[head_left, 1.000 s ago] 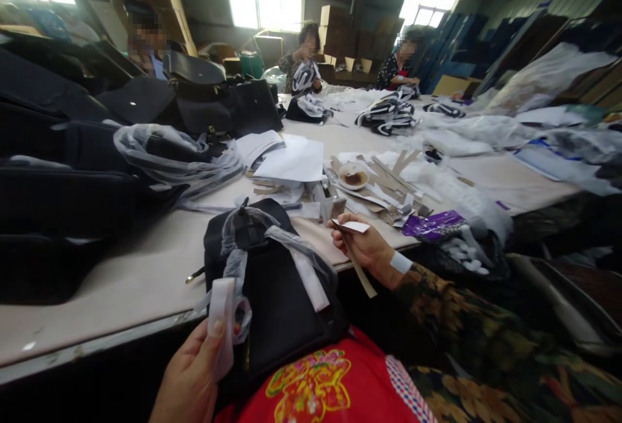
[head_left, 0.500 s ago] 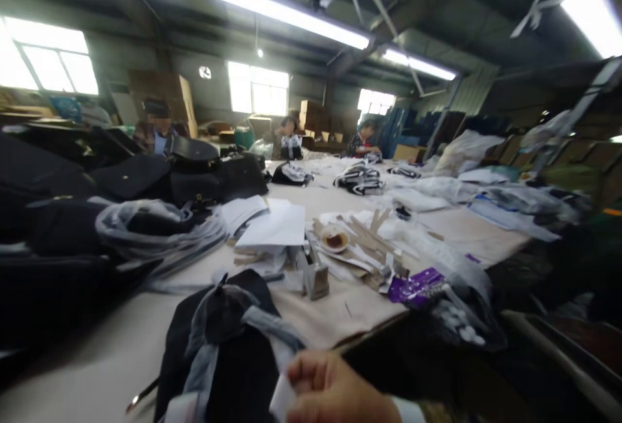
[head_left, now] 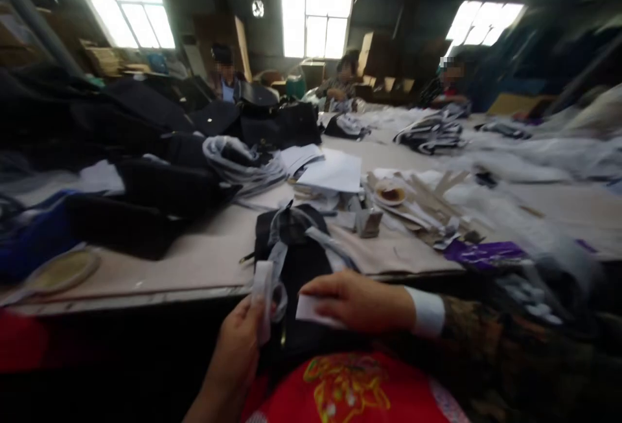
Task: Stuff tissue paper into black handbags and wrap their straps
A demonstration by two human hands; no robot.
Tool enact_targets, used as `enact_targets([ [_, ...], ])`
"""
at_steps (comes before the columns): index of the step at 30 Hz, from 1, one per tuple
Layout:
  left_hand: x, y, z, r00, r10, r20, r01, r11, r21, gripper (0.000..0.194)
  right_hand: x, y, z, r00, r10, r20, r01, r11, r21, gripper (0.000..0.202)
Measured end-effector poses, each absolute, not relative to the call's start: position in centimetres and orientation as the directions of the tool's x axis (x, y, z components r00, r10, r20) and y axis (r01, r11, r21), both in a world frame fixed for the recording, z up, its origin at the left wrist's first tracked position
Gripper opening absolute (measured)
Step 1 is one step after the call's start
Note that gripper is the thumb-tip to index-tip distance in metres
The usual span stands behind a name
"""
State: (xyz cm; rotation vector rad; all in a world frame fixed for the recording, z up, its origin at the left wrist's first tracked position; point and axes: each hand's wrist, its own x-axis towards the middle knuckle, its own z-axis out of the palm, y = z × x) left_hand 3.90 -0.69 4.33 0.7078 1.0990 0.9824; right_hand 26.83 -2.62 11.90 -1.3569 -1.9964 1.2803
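Observation:
A black backpack (head_left: pixel 304 267) lies at the table's front edge, its straps (head_left: pixel 318 236) covered in pale, translucent wrapping. My left hand (head_left: pixel 236 339) is closed on a white strip (head_left: pixel 264 280) at the bag's left side; a pale loop (head_left: pixel 279 301) hangs beside it. Over the bag's lower right, my right hand (head_left: pixel 347 300) pinches a small white sheet of paper (head_left: pixel 311 309) between thumb and fingers. The bag's lower end is partly hidden by my hands and a red garment (head_left: pixel 350 387).
Black bags (head_left: pixel 160 190) are heaped on the left. White papers (head_left: pixel 335 170), a small bowl (head_left: pixel 390 194), cardboard strips (head_left: pixel 437 199) and a purple packet (head_left: pixel 486 253) lie ahead and right. A round tape-like roll (head_left: pixel 63 271) sits front left. Several people work across the table.
The view has swung left and downward. My left hand now shows, gripping the white strip. The right hand, still pinching the white paper, now appears over the bag's lower part.

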Motion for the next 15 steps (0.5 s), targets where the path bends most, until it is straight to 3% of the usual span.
enact_targets([
  [2, 4.1, -1.3, 4.7, 0.087, 0.913, -0.397, -0.32, 0.403, 0.857, 0.046, 25.9, -1.4, 12.0, -0.352, 0.906, -0.235, 0.661, 0.063, -0.747, 0.031],
  [5, 4.4, -1.0, 4.7, 0.039, 0.921, -0.388, -0.316, 0.38, 0.87, 0.044, 24.6, -0.2, 11.6, -0.274, 0.913, -0.303, 0.74, -0.001, -0.672, 0.017],
  [10, 4.4, -1.3, 5.0, 0.074, 0.928, -0.366, -0.34, 0.368, 0.865, 0.042, 22.6, 0.7, 10.4, -0.256, 0.942, -0.219, 0.768, 0.06, -0.638, 0.017],
  [15, 4.3, -1.9, 4.6, 0.099, 0.941, -0.324, -0.289, 0.339, 0.895, 0.039, 21.7, 1.0, 9.3, -0.273, 0.954, -0.124, 0.884, 0.198, -0.424, 0.031],
])
